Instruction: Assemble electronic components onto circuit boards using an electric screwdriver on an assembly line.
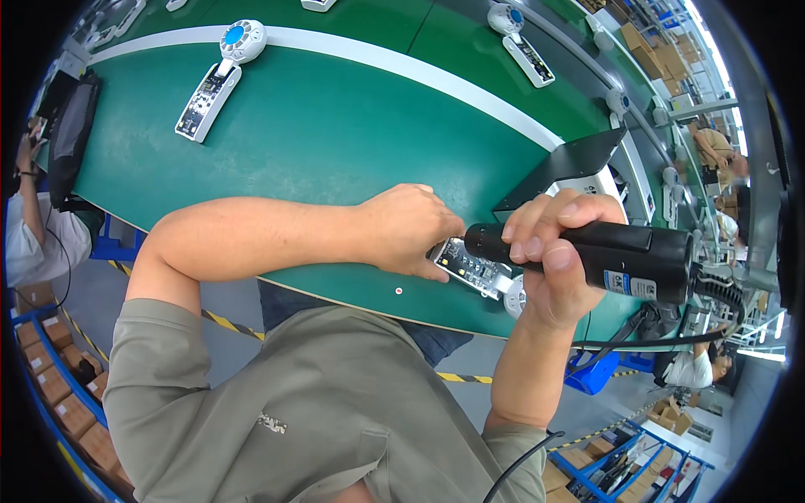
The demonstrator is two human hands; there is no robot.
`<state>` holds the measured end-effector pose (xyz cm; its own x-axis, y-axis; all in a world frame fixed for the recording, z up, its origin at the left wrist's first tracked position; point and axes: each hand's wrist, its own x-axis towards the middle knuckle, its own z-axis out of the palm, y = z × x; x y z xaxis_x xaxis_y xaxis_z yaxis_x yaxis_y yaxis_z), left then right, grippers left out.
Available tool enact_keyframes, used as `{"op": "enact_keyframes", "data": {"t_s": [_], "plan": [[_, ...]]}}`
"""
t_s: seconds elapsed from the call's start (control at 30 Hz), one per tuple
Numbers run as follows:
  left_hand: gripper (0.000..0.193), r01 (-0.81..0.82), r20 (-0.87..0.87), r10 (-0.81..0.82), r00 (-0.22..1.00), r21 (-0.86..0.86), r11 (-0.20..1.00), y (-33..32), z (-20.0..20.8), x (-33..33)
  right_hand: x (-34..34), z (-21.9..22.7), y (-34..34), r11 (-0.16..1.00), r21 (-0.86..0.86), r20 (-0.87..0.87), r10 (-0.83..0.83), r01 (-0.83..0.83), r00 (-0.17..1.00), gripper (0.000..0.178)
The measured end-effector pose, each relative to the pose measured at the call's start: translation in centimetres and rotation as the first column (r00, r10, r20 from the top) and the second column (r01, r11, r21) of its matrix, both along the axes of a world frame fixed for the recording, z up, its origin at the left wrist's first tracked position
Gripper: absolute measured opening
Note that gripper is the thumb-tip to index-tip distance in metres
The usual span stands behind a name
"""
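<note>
My right hand (555,260) is wrapped round a black electric screwdriver (637,256), which lies nearly level with its cable trailing off to the right. The screwdriver's narrow front end points left, over a white handheld device (478,270) with a bare circuit board in its handle. With thumb and fingers, my left hand (409,228) grips the far left end of that handle. The device's round head shows partly beneath my right wrist. The screwdriver's tip is hidden near my left fingertips, so contact with a screw cannot be made out.
A similar white device (208,92) with a blue disc lies at the back left of the green table (310,159). Another device (524,50) lies on the green surface beyond the white strip. A black panel (570,168) stands behind my right hand. A small round piece (399,291) lies near the front edge.
</note>
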<state>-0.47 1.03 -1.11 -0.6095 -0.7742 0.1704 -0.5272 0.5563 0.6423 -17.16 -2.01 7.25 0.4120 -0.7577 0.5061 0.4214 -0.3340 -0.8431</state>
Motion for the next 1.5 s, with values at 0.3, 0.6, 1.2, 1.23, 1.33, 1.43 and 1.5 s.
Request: {"op": "enact_keyframes", "data": {"t_s": [0.3, 0.6, 1.2, 1.23, 1.33, 1.43, 1.5], "plan": [[0.037, -0.025, 0.003, 0.025, 1.000, -0.027, 0.999, 0.1, -0.4, -0.2, -2.5, 1.6, 0.7, 0.994, -0.005, 0.079, -0.112, 0.113, 0.991, 0.025], [0.042, -0.016, 0.026, 0.017, 1.000, -0.065, 0.998, 0.2, -0.5, 0.0, -9.1, 5.2, 0.4, 0.925, -0.303, -0.045, -0.253, 0.228, 0.966, 0.014], [0.044, -0.041, -0.026, 0.038, 0.999, -0.141, 0.989, 0.1, -1.0, -0.2, -3.4, 1.7, 3.0, 0.999, -0.032, 0.122, -0.012, 0.016, 0.992, 0.029], [0.043, -0.042, -0.023, 0.039, 0.999, -0.136, 0.990, 0.1, -0.8, -0.2, -2.8, 1.2, 2.8, 0.998, -0.065, 0.105, 0.024, -0.017, 0.994, 0.028], [0.039, -0.038, -0.006, 0.037, 0.999, -0.099, 0.994, 0.1, -0.3, -0.2, -2.0, 0.4, 2.8, 0.995, -0.083, 0.078, 0.056, -0.050, 0.995, 0.027], [0.031, -0.014, 0.029, 0.014, 0.999, -0.002, 1.000, 0.1, 0.2, -0.2, -1.5, 0.1, 2.9, 0.998, -0.045, 0.045, 0.036, -0.034, 0.998, 0.025], [0.032, -0.011, 0.029, 0.012, 1.000, -0.014, 1.000, 0.1, 0.0, -0.1, -1.2, 0.0, 2.9, 0.998, -0.037, 0.042, 0.048, -0.046, 0.998, 0.025]]}}
